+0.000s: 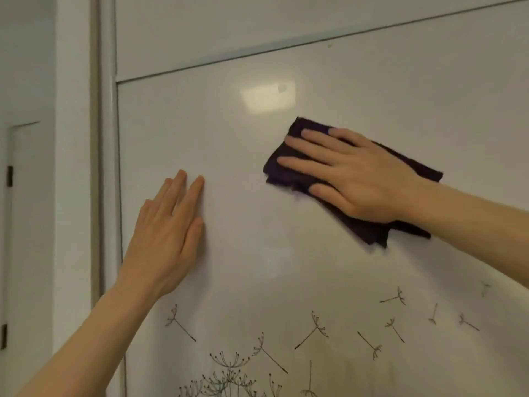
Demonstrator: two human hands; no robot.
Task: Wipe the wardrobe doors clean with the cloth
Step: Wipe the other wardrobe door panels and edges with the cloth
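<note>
The dark purple cloth lies folded and flat against the glossy white wardrobe door, in the upper right part of its main panel. The right hand presses it there, palm down. Its fingers are straight and spread across the cloth, pointing left, not curled round it. Cloth edges show past the fingertips and below the wrist. The right forearm comes in from the right edge of the view, bare.

The left hand rests flat on the same door, lower and to the left, well apart from the cloth. Its fingers are released and held close together, pointing up. It holds nothing, and its forearm rises from the lower left corner.

Below both hands a dark dandelion print spreads along the bottom of the door, with loose seeds drifting right. A pale light reflection sits on the panel just above the cloth. A thin rail divides this panel from the upper panel. The vertical frame runs down the door's left edge, beside a white wall. At the far left, dark hinges show on another door.
</note>
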